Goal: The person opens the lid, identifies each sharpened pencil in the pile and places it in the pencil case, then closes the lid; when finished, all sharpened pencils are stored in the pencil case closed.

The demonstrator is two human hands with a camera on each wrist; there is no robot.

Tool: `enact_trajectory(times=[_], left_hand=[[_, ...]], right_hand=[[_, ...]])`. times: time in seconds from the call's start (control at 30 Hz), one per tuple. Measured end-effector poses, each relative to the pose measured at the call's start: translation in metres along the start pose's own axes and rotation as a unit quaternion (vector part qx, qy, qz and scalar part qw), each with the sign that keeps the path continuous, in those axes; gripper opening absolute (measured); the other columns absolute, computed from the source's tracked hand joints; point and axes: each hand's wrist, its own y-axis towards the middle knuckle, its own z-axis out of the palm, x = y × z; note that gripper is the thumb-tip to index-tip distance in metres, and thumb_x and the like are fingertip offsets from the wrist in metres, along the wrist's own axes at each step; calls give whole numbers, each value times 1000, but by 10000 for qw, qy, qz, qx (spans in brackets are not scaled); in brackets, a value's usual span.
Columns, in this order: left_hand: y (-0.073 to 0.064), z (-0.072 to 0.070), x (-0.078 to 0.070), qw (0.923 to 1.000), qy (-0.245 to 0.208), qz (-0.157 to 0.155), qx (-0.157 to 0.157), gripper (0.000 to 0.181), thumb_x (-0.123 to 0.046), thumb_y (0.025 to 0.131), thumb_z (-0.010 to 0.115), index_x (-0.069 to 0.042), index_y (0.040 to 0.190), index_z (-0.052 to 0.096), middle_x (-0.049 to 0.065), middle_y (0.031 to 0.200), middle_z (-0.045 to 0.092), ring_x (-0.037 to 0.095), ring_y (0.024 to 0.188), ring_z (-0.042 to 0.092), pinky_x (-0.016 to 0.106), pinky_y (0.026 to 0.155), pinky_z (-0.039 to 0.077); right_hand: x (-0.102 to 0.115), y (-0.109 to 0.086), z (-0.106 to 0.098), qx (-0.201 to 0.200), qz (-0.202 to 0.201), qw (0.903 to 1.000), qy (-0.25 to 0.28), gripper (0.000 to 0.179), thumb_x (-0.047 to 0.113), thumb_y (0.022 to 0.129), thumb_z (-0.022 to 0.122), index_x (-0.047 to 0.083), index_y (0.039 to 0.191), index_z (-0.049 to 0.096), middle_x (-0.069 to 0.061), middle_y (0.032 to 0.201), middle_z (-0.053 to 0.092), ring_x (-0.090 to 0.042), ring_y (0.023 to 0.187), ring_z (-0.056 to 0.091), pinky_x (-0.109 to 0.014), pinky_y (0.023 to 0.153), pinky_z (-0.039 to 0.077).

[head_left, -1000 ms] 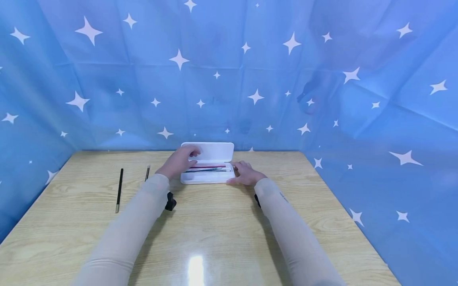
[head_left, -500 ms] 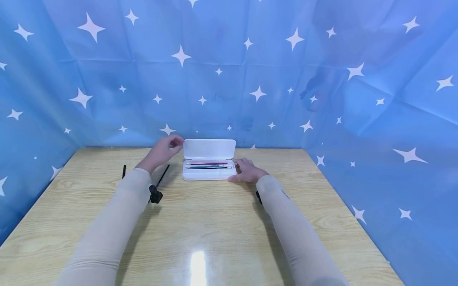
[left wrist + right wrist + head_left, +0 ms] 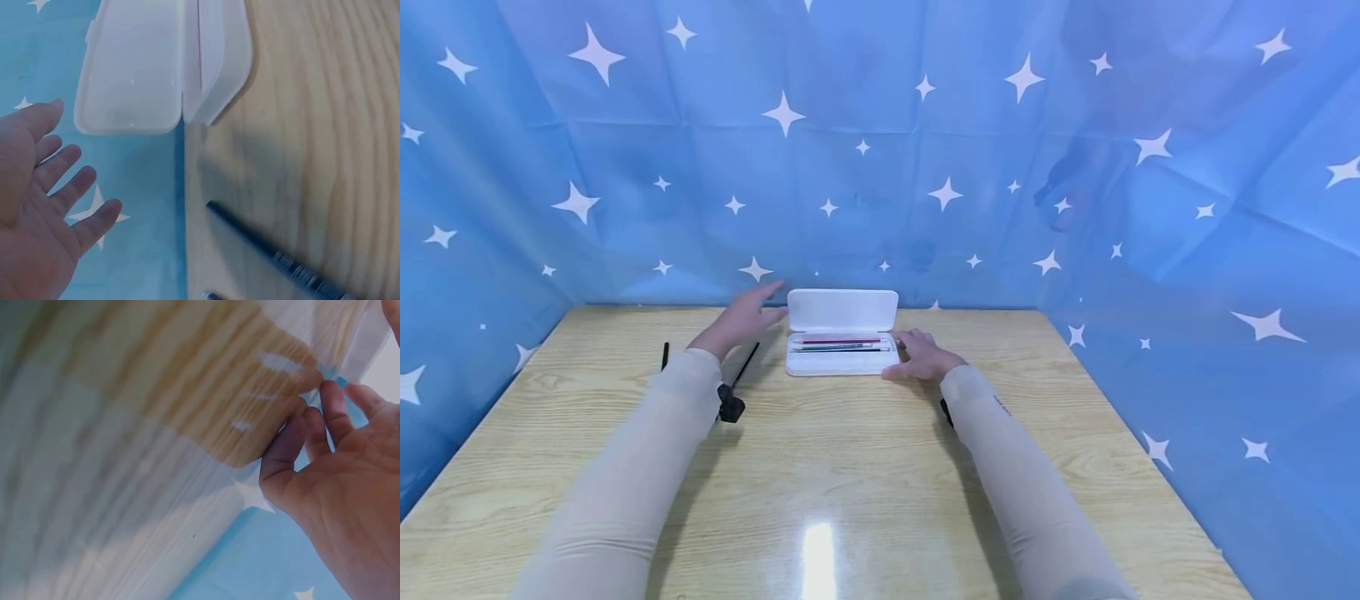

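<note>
A white pencil case (image 3: 838, 365) lies at the back of the table with its lid (image 3: 842, 310) raised. Several pencils (image 3: 842, 343), red, green and dark, lie lengthwise inside. Beside the lid's left edge my left hand (image 3: 741, 321) is spread, holding nothing. The left wrist view has the same hand (image 3: 37, 200) with fingers apart, just short of the lid (image 3: 131, 69). My right hand (image 3: 925, 358) holds the case's right end, thumb at the front corner and fingers toward the back. In the right wrist view its fingers (image 3: 281, 447) bend with their tips down at the tabletop.
A dark pencil with pale lettering (image 3: 275, 253) lies on the wooden table (image 3: 865, 467) near my left wrist. Another black pencil (image 3: 665, 354) is mostly behind my left sleeve. A blue star-patterned cloth (image 3: 850, 208) hangs right behind the table's back edge.
My left hand has moved from over the open case to the left of its lid, and its fingers have spread. The right hand stays at the case's right end. The view has shifted slightly.
</note>
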Motion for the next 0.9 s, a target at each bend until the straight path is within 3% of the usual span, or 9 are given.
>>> enact_trajectory(times=[0.17,0.37,0.53,0.7,0.77,0.9], left_hand=[[-1,8,0,9995,-307,-69,-74,56,-25,108,53,-6,157,35,19,158,38,40,141,41,58,113,36],[-3,6,-2,9988,-413,28,-259,45,-25,108,52,-2,147,51,20,142,54,36,127,52,56,105,43],[-4,10,-5,9986,-450,17,-265,32,-25,106,56,-2,124,68,16,121,66,34,111,59,51,95,49],[-7,21,-8,9994,-259,-138,-177,23,-28,100,67,-7,103,75,7,101,72,27,97,64,44,84,53],[-9,25,-7,9997,-87,-106,-210,22,-31,98,70,-11,102,77,3,102,72,23,98,64,43,86,53],[-11,25,-4,9997,106,-26,-237,22,-35,98,70,-15,102,77,1,103,73,23,99,65,45,89,52]], right_hand=[[4,0,0,6,16,10000,71,93,47,92,73,15,163,22,-14,154,33,-33,142,27,-55,117,27],[3,0,0,36,70,10000,36,94,50,92,73,17,163,22,-13,156,32,-33,144,25,-55,118,26],[1,-2,-2,83,77,9999,-29,94,52,92,72,16,163,22,-14,158,30,-35,147,23,-56,119,25],[-1,-4,-2,89,114,9998,-165,94,56,91,70,9,160,27,-15,156,31,-34,144,26,-54,118,27],[0,-3,-1,86,122,9997,-166,90,57,91,70,7,157,33,-15,154,32,-33,141,28,-52,116,29],[1,-3,-2,136,161,9996,-166,92,59,91,69,6,157,32,-16,159,26,-35,143,24,-54,117,28]])
